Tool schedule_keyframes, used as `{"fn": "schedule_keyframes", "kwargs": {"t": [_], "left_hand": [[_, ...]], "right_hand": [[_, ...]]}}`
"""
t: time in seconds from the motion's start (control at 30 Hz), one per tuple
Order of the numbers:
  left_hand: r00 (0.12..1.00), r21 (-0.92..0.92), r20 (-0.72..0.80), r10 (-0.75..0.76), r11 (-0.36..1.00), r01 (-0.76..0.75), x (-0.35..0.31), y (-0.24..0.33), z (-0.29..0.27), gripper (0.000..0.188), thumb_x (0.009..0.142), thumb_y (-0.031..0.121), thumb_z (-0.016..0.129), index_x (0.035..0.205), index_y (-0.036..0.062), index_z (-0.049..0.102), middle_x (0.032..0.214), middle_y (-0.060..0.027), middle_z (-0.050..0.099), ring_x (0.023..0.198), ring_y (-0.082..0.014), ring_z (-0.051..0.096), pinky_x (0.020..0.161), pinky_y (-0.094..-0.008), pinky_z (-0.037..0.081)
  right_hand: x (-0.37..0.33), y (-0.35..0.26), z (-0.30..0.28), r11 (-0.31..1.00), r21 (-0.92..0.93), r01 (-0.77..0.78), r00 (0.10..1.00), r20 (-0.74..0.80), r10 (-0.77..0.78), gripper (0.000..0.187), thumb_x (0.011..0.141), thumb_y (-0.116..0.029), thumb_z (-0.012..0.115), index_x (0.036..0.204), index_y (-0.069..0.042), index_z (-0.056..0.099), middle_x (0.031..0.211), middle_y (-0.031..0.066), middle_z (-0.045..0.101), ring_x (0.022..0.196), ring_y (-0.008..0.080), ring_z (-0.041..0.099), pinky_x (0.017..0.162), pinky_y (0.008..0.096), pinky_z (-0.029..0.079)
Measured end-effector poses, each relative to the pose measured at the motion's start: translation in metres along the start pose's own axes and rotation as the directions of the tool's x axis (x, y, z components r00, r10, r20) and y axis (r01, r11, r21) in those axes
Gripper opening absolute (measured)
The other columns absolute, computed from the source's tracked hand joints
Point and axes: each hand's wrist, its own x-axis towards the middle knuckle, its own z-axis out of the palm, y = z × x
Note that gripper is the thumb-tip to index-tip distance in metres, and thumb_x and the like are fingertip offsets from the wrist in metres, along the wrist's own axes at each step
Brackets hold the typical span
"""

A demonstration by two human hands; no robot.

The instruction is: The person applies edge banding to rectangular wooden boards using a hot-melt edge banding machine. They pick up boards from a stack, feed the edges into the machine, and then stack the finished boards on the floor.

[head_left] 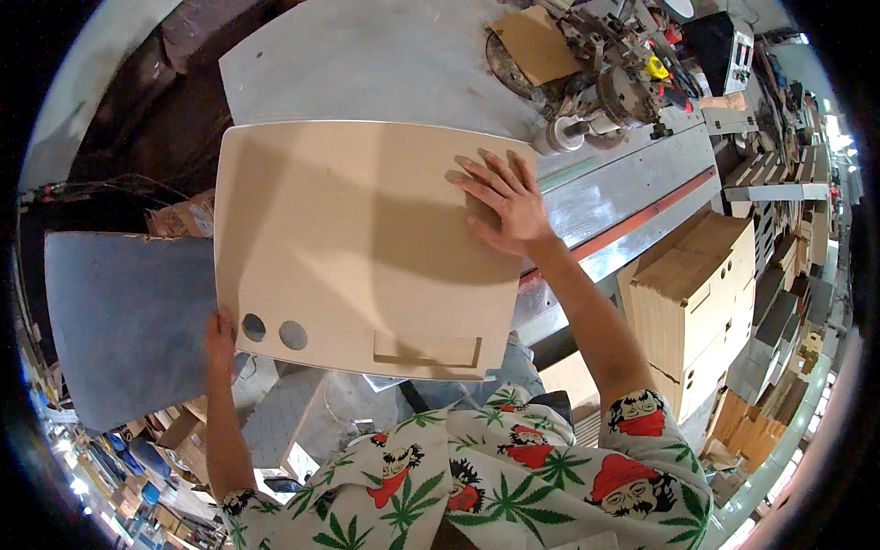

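Right hand: the right hand (507,203) is lying flat with fingers spread, pressing on the far right part of the cardboard sheet (367,247), not gripping anything.
Left hand: the left hand (220,335) is gripping the sheet's near left corner, fingers tucked under the edge, just beside the two round holes (273,331).
Cardboard sheet: the tan sheet is lying flat on the grey metal bench (385,64), covering its near part and overhanging toward the person; a rectangular cut flap (427,349) is sitting near its near edge, right of the holes.
Red-striped rail: a metal rail (632,206) is running along the right side of the sheet, just beyond the right hand.
Machine head: a cluster of metal machine parts (605,82) is standing beyond the sheet's far right corner, with a smaller cardboard piece (536,41) beside it.
Cardboard stacks: stacks of cut cardboard (697,293) are standing to the right of the sheet, past the rail.
Grey panel: a dark grey panel (124,321) is lying to the left of the sheet, near the left hand.
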Motion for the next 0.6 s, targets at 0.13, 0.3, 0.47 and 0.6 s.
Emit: {"fn": "schedule_keyframes", "kwargs": {"t": [0.13,0.3,0.47,0.6], "left_hand": [[0.987,-0.057,0.079,0.141,0.989,-0.137,-0.026,-0.023,0.013,0.047,0.11,0.043,0.055,0.129,0.0015,0.063,0.114,-0.0105,0.068,0.102,-0.0175,0.061,0.094,-0.0358,0.049],[0.993,-0.214,0.12,0.0,0.976,0.026,-0.064,-0.04,0.033,0.039,0.11,0.036,0.054,0.121,-0.0007,0.064,0.102,-0.0062,0.067,0.093,-0.0142,0.06,0.081,-0.0336,0.049],[0.991,-0.219,0.13,0.007,0.975,0.022,-0.094,-0.074,0.051,0.039,0.108,0.033,0.056,0.119,-0.0036,0.064,0.097,-0.009,0.069,0.089,-0.017,0.061,0.078,-0.0345,0.049],[0.979,-0.106,0.199,0.048,0.994,-0.027,-0.109,-0.068,0.063,0.042,0.107,0.032,0.058,0.123,-0.007,0.063,0.11,-0.0207,0.073,0.1,-0.0261,0.066,0.084,-0.0413,0.052]], "right_hand": [[-0.008,0.0,0.008,0.993,-0.096,-0.063,0.998,-0.031,0.06,0.063,0.094,-0.03,0.065,0.155,-0.021,0.048,0.167,0.0074,0.039,0.156,0.0341,0.031,0.129,0.055,0.019],[-0.051,-0.056,0.022,0.93,-0.068,-0.361,0.932,-0.064,0.357,0.064,0.102,-0.03,0.055,0.161,-0.012,0.038,0.169,0.0183,0.031,0.157,0.0404,0.026,0.128,0.0561,0.018],[-0.07,-0.089,0.025,0.847,-0.115,-0.519,0.853,-0.128,0.506,0.064,0.104,-0.036,0.054,0.161,-0.013,0.038,0.169,0.0187,0.03,0.157,0.0421,0.025,0.128,0.0569,0.018],[-0.064,-0.072,0.026,0.848,-0.121,-0.516,0.852,-0.176,0.494,0.065,0.103,-0.039,0.054,0.162,-0.016,0.039,0.17,0.0169,0.03,0.157,0.0409,0.025,0.128,0.0566,0.018]]}}
